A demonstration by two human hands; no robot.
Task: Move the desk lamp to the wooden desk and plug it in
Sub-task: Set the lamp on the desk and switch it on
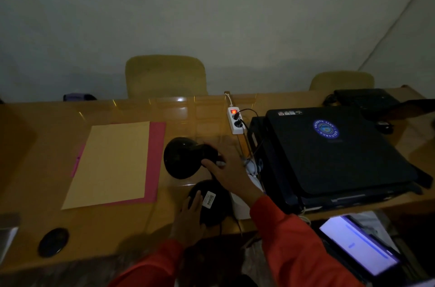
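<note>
A black desk lamp stands on the wooden desk. Its round shade points left and its round base carries a white label. My right hand grips the lamp's neck just behind the shade. My left hand rests on the left side of the base, fingers curled on it. A black cord runs from the base over the desk's near edge. A white power strip with a lit red switch lies behind the lamp, two black plugs in it.
A closed black laptop on a stand sits right of the lamp. Tan and pink folders lie to the left. A black round disc is near the front left edge. Two yellow chairs stand behind. A lit screen glows at lower right.
</note>
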